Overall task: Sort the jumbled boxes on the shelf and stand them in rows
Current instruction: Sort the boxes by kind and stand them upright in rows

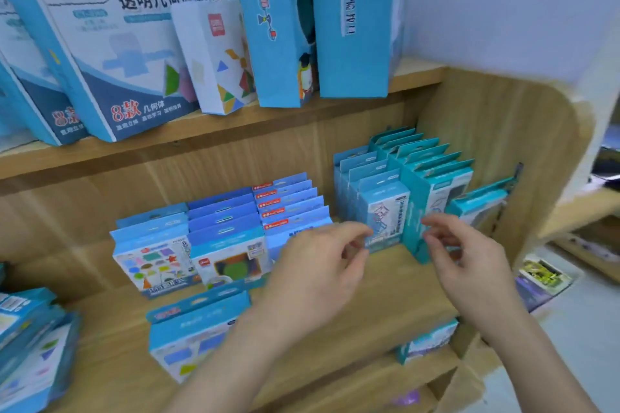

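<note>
Wooden shelf [396, 282] — boxes [228, 238] in rows | white wall [503, 3] | left hand [318, 268], right hand [476, 265] — fingers [352, 232] loosely curled, empty

shelf [385, 282]: light wood grain | boxes [231, 245]: blue, multicoloured shape prints | teal boxes [432, 178]

Left hand [322, 265] raised, back toward the camera, fingers loosely curled, thumb and forefinger close together, gripping nothing; right hand [469, 261] level beside it, fingers likewise loosely bent, empty; both forearms bare, extended forward; hands apart.
</note>
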A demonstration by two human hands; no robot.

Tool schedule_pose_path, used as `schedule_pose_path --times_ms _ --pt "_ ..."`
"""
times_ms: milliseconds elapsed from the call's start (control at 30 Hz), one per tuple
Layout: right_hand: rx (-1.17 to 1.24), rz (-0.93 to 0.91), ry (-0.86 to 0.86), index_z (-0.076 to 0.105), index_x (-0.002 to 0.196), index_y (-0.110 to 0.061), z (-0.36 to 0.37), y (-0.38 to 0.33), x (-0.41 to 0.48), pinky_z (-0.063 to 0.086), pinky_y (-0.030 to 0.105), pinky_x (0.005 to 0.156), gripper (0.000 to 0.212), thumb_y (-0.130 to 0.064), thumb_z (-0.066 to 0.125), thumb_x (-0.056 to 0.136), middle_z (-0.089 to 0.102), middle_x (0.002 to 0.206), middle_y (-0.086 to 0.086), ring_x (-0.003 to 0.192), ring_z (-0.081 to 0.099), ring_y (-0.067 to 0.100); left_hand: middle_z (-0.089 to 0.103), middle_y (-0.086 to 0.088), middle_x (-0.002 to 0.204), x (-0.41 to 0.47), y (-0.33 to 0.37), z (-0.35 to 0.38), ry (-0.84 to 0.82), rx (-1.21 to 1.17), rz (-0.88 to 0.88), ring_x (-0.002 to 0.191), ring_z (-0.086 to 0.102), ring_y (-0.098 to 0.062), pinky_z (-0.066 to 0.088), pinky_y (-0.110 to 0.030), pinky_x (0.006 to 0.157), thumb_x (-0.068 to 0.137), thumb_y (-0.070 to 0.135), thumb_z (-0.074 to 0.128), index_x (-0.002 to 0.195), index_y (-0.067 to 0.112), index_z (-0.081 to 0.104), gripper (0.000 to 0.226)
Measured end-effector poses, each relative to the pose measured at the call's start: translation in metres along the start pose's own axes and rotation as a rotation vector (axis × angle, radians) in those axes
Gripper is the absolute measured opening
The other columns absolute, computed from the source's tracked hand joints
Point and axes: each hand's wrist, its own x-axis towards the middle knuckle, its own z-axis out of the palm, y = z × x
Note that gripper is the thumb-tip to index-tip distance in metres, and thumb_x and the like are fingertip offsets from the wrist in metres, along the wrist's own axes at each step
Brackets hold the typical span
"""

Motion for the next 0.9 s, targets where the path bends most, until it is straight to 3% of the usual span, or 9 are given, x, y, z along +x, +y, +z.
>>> schedule_pose_path --times_ms 100,233,367,433,533,733,900 --pt "0.028 -0.005 -0.002 0.063 0.109 -0.024 -0.016 0.031 0.009 0.042 0.008 0.07 0.026 -0.009 0.06 0.088 0.065 0.089 -0.008 0.081 0.059 0.003 0.064 0.014 0.11 0.02 0.011 0.064 -0.024 -0.082 -0.086 0.09 0.059 -0.004 0.048 -0.031 0.087 0.086 0.037 0.059 0.121 0.032 0.056 0.036" --pt "0.009 -0.059 -0.046 0.062 0.108 -0.02 -0.032 0.059 0.024 0.05 0.025 0.076 0.023 -0.009 0.058 0.089 0.062 0.099 -0.006 0.087 0.058 0.007 0.056 0.016 0.125 0.052 0.028 0.14 -0.014 -0.185 -0.224 0.092 0.058 -0.002 0.047 -0.022 0.084 0.086 0.038 0.064 0.128 0.031 0.048 0.046" --pt "0.023 -0.125 -0.071 0.058 0.105 -0.021 -0.04 0.073 0.04 0.048 0.024 0.076 0.019 -0.013 0.057 0.089 0.059 0.103 -0.007 0.092 0.056 0.008 0.061 0.014 0.108 0.076 0.036 0.184 0.151 -0.343 -0.337 0.085 0.06 -0.004 0.052 -0.029 0.077 0.084 0.034 0.067 0.11 0.029 0.052 0.03" --pt "0.043 -0.159 -0.11 0.055 0.112 -0.023 -0.041 0.078 0.048 0.048 0.023 0.08 0.026 -0.013 0.056 0.089 0.055 0.109 -0.008 0.098 0.053 0.005 0.062 0.014 0.103 0.084 0.035 0.189 0.239 -0.43 -0.393 0.081 0.059 0.0 0.052 -0.022 0.072 0.087 0.029 0.066 0.109 0.028 0.053 0.025" --pt "0.063 -0.187 -0.147 0.049 0.127 -0.024 -0.039 0.082 0.057 0.051 0.035 0.086 0.04 -0.013 0.055 0.089 0.05 0.119 -0.007 0.106 0.054 0.01 0.065 0.011 0.095 0.094 0.033 0.189 0.31 -0.514 -0.448 0.079 0.059 0.003 0.045 -0.008 0.065 0.087 0.027 0.066 0.105 0.024 0.059 0.02" --pt "-0.037 -0.246 -0.145 0.035 0.144 -0.02 -0.036 0.085 0.061 0.046 0.03 0.088 0.058 -0.018 0.056 0.09 0.043 0.126 0.001 0.113 0.047 0.013 0.064 0.008 0.075 0.099 0.037 0.195 0.403 -0.483 -0.453 0.066 0.058 -0.004 0.048 -0.018 0.062 0.084 0.031 0.069 0.083 0.028 0.058 0.011" --pt "-0.256 -0.343 -0.093 0.038 0.142 -0.012 -0.033 0.083 0.07 0.043 0.043 0.099 0.06 -0.019 0.06 0.087 0.036 0.141 0.013 0.129 0.034 0.03 0.064 0.009 0.075 0.099 0.039 0.195 0.439 -0.465 -0.424 0.068 0.057 -0.003 0.044 -0.011 0.062 0.084 0.029 0.069 0.082 0.027 0.058 0.011"
